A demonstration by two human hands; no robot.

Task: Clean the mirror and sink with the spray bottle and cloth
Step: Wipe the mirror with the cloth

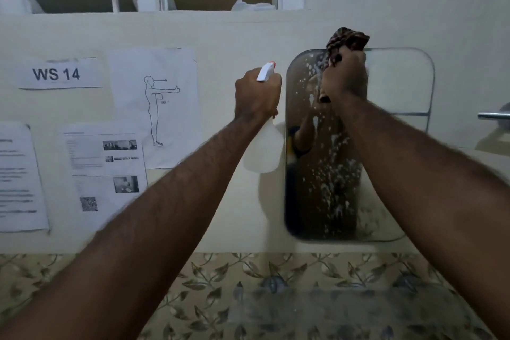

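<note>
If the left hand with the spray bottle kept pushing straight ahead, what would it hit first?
Probably the bare wall just left of the mirror. The left hand holds the spray bottle beside the mirror's left edge, not in front of the glass, though depth is hard to judge.

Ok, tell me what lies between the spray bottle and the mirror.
Nothing: in the head view only a narrow strip of bare wall separates spray bottle from mirror.

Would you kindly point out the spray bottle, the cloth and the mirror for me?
spray bottle (262,152): head view, on its translucent white body below the left hand.
cloth (348,38): head view, on the bunched checked fabric above the right hand.
mirror (397,80): head view, on the clear upper-right glass.
</note>
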